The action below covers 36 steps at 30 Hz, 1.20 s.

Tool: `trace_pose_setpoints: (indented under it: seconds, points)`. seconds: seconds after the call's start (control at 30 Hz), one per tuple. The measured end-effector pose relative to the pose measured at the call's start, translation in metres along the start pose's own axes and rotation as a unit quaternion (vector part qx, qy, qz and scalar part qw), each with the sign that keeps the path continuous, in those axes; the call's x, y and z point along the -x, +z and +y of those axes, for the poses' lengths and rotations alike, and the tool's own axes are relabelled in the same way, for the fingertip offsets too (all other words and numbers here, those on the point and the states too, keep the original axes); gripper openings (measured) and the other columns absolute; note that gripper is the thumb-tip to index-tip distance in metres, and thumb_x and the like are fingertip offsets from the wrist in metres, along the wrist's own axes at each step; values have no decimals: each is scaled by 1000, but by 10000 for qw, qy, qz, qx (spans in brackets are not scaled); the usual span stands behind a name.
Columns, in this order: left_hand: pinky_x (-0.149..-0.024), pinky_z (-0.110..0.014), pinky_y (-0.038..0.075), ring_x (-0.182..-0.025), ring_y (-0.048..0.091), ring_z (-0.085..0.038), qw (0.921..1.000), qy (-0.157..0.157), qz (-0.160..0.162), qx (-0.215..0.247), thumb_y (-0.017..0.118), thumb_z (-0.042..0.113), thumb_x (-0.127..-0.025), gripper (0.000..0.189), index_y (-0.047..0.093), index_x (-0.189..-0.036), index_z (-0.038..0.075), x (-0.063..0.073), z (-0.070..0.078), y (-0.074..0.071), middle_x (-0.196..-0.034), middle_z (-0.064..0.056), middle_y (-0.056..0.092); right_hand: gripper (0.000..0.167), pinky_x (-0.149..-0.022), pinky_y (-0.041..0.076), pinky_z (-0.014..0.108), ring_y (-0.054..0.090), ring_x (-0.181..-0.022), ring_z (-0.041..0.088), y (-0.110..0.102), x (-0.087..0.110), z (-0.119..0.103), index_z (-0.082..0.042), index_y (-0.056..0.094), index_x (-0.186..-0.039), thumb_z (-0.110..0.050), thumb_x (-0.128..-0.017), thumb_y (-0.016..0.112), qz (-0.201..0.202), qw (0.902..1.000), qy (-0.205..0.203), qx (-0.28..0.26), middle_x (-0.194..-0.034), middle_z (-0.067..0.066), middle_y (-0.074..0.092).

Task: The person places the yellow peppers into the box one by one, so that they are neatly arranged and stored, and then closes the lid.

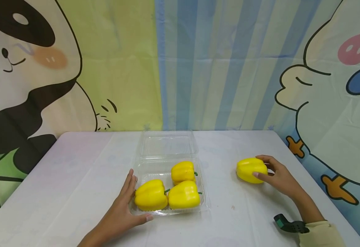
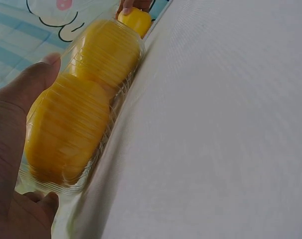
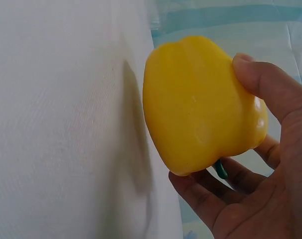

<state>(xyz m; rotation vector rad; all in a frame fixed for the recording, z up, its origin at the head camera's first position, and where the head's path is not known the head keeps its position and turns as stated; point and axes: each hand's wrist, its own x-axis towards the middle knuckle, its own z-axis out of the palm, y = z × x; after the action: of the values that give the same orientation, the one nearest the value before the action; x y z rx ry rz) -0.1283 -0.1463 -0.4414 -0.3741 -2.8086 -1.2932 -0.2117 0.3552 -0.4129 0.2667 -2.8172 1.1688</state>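
My right hand (image 1: pixel 278 175) grips a yellow bell pepper (image 1: pixel 251 170) over the right part of the table, thumb on one side and fingers on the other. In the right wrist view, the pepper's green stem (image 3: pixel 221 169) points into the palm, and a shadow falls on the cloth beside it. A clear plastic clamshell box (image 1: pixel 155 166) lies with its lid folded back. Inside sit three more yellow peppers: one at front left (image 1: pixel 151 195), one at front right (image 1: pixel 184 195) and one behind (image 1: pixel 183 172). My left hand (image 1: pixel 121 202) rests spread around the box's front left corner, fingers fairly straight.
A white cloth (image 1: pixel 74 178) covers the table. Behind it hangs a curtain (image 1: pixel 130 65) printed with cartoon animals and stripes. On my right wrist is a dark band (image 1: pixel 291 224), near a pale sleeve (image 1: pixel 320 235).
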Motion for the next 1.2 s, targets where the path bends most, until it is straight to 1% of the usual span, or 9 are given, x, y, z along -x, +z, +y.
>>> trace_pose_setpoints:
  seconds: [0.17, 0.27, 0.37, 0.47, 0.53, 0.63, 0.9, 1.07, 1.2]
  points:
    - [-105, -64, 23, -141, 26, -35, 10000, -74, -24, 6, 82, 61, -65, 128, 10, -156, 7, -1, 1, 1, -161, 12, -11, 63, -89, 51, 50, 51, -113, 40, 1, 0, -6, -3, 43, -138, -29, -89, 73, -2, 10000, -40, -11, -136, 21, 46]
    - [-105, -63, 24, -140, 30, -36, 9999, -102, -46, 39, 82, 60, -65, 128, 10, -156, 6, -1, 1, 1, -161, 12, -12, 63, -88, 51, 50, 52, -112, 39, 1, 0, -10, -3, 44, -137, -30, -89, 73, 14, 10000, -35, 3, -136, 21, 47]
    - [-106, -62, 24, -140, 30, -36, 9999, -125, -56, 32, 82, 60, -65, 128, 10, -156, 6, -1, 1, 1, -161, 12, -12, 63, -88, 52, 48, 52, -112, 39, 0, 0, -13, -3, 44, -137, -30, -89, 73, 28, 10000, -38, 11, -136, 20, 47]
    - [-106, -63, 24, -140, 28, -36, 9999, -131, -64, 17, 82, 60, -66, 128, 10, -156, 5, -1, 1, 1, -161, 11, -12, 62, -85, 54, 36, 53, -111, 39, -1, 0, -15, -3, 43, -137, -29, -89, 72, 78, 9999, -90, -1, -135, 21, 48]
    - [-106, -63, 23, -141, 26, -36, 9999, -124, -65, 20, 82, 60, -66, 128, 10, -156, 5, -1, 2, 1, -161, 11, -12, 62, -82, 53, 26, 53, -110, 39, -1, 0, -17, -3, 43, -138, -29, -90, 72, 135, 9998, -135, -26, -133, 21, 48]
    - [-106, -63, 23, -141, 26, -36, 9999, -95, -51, 31, 82, 60, -66, 128, 10, -156, 5, -1, 1, 1, -161, 10, -11, 62, -78, 50, 19, 55, -108, 39, -1, 0, -20, -4, 42, -139, -30, -91, 71, 226, 9996, -173, -65, -133, 21, 49]
    - [-105, -63, 24, -140, 27, -37, 10000, -45, -24, -21, 82, 61, -66, 127, 11, -156, 5, -1, 0, 1, -162, 8, -10, 61, -78, 50, 16, 56, -105, 36, 1, -2, -30, -5, 41, -140, -27, -91, 70, 443, 9982, -337, -206, -131, 20, 49]
    - [-105, -65, 23, -141, 26, -37, 10000, -55, -28, -12, 81, 61, -66, 128, 11, -156, 4, 0, 1, 0, -161, 10, -12, 62, -79, 51, 18, 55, -106, 36, 5, -5, -36, -5, 40, -141, -26, -91, 71, 383, 9980, -370, -338, -133, 20, 47]
    - [-105, -65, 23, -142, 25, -36, 10000, -37, -30, 36, 82, 60, -66, 128, 10, -156, 5, -1, 0, 1, -161, 12, -12, 62, -81, 50, 18, 55, -108, 35, 9, -8, -41, -5, 40, -141, -24, -91, 71, 392, 9972, -429, -466, -136, 18, 45]
